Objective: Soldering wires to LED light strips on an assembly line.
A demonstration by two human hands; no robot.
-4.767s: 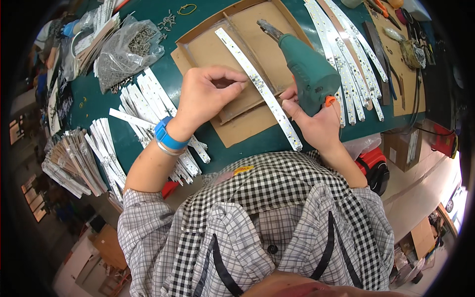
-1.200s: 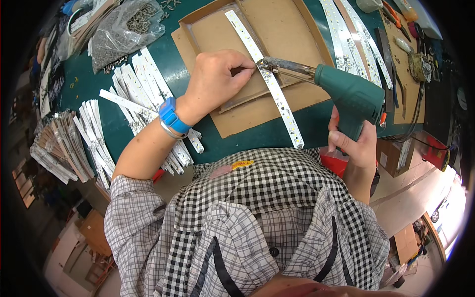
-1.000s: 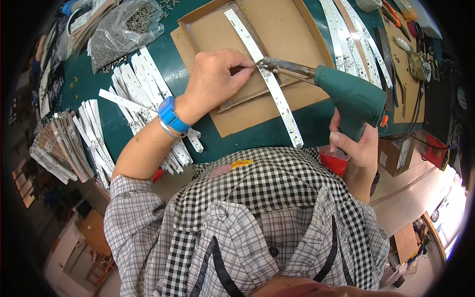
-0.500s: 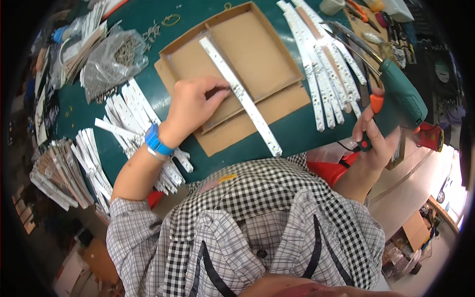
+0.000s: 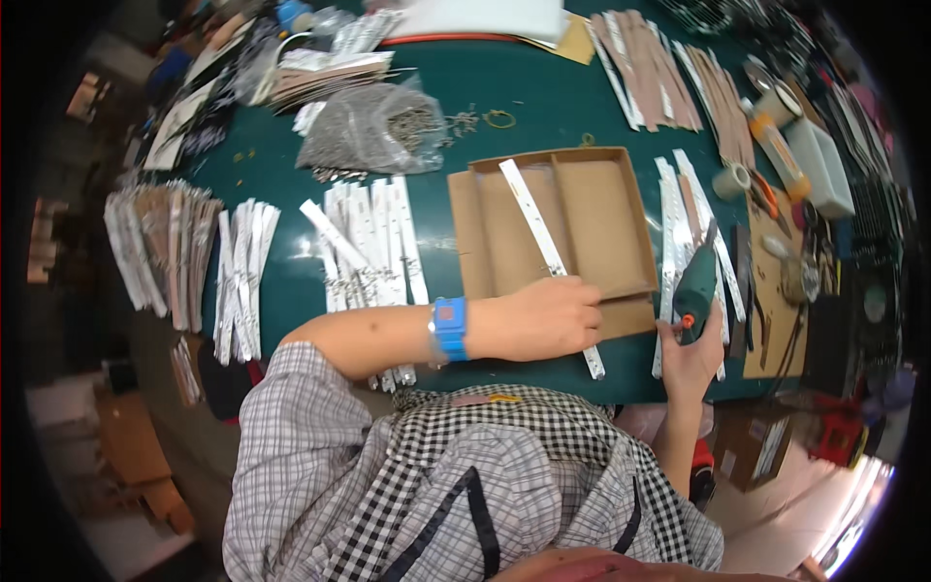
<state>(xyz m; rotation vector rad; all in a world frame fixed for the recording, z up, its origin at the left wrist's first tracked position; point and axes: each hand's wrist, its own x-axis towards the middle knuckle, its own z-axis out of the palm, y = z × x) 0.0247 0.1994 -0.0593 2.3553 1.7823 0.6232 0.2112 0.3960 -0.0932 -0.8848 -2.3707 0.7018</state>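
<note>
- Now the green desk [image 5: 504, 97] fills the view, a wider stretch than half a second ago, with the shallow cardboard tray [image 5: 640, 242] lying just beyond the left hand [image 5: 553, 318].
- Across that tray the long white perforated strip [image 5: 531, 209] still runs slantwise, its near end passing under the left hand and sticking out on the desk towards the person's body.
- To the right, the green power screwdriver [image 5: 695, 284] has come away from the strip: a second ago its bit sat on the strip beside the left fingers, and now it stands off past the tray's right edge, bit pointing away from the body.
- By that reading the driving on this strip looks finished or paused, since tool and strip are well apart.
- Holding the tool low on its grip, the right hand [image 5: 690, 351] is closed around the screwdriver's handle, near the desk edge closest to the body.
- Meanwhile the left hand, blue wristband [image 5: 450, 328] on its wrist, stays loosely curled on the strip at the tray's near edge, pressing it down; whether the fingers pinch it cannot be told.
- Left of that forearm lie fanned piles of more white strips [image 5: 373, 233], and beyond them a clear bag of small metal parts [image 5: 373, 126].
</note>
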